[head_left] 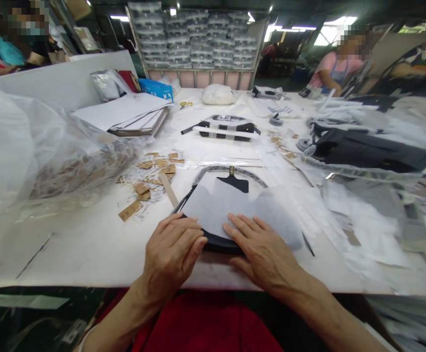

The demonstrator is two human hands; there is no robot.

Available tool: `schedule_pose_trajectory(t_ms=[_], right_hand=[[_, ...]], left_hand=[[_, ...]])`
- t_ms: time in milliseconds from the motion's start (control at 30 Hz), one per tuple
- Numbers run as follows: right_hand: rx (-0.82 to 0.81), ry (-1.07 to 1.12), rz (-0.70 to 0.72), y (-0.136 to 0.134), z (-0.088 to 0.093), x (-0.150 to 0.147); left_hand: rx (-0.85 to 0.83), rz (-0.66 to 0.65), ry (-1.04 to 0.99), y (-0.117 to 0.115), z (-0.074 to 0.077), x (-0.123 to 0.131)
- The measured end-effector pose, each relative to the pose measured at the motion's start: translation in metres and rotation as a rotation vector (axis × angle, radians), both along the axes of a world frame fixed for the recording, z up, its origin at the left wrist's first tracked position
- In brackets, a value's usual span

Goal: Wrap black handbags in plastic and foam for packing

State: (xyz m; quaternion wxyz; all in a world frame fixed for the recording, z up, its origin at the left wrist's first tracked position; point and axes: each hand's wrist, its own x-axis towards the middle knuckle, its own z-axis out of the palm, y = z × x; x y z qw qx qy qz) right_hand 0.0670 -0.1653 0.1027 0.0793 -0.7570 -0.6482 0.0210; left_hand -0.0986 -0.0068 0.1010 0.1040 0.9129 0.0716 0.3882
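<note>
A black handbag (220, 244) lies flat on the white table in front of me, its near edge toward my body. A thin white sheet of tissue (213, 200) covers most of it. A black tab (238, 185) with a gold fitting and a plastic-wrapped handle (247, 171) show beyond the sheet. My left hand (174, 244) is closed round the bag's near left edge, thumb along the rim. On the tissue my right hand (259, 244) rests flat, fingers spread, holding nothing. What lies beneath the sheet is hidden.
Brown paper tags (143, 190) lie scattered to the left, near a large clear plastic bag (52, 151). Farther off is another wrapped black bag (227, 129). White sheets (132, 110) are stacked at back left. More black bags (367, 149) crowd the right; a co-worker (335, 71) is beyond.
</note>
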Motion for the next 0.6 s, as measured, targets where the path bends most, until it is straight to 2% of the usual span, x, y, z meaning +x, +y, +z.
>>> schedule_pose_trajectory(t_ms=[100,200,367,467,600], right_hand=[[0.02,0.04,0.005,-0.002,0.002,0.002],[0.055,0.099,-0.017,-0.005,-0.002,0.003],[0.112,0.169,-0.081,-0.007,-0.015,0.007],[0.111,0.176,-0.118,-0.005,-0.017,0.008],[0.09,0.14,-0.068,-0.006,-0.015,0.007]], left_hand=[[0.091,-0.07,0.065,-0.004,0.01,0.015],[0.154,-0.079,0.272,-0.001,0.003,0.031],[0.133,-0.043,0.57,0.007,-0.004,0.04],[0.168,-0.05,0.599,0.005,-0.002,0.039],[0.194,-0.065,0.59,-0.001,-0.003,0.035]])
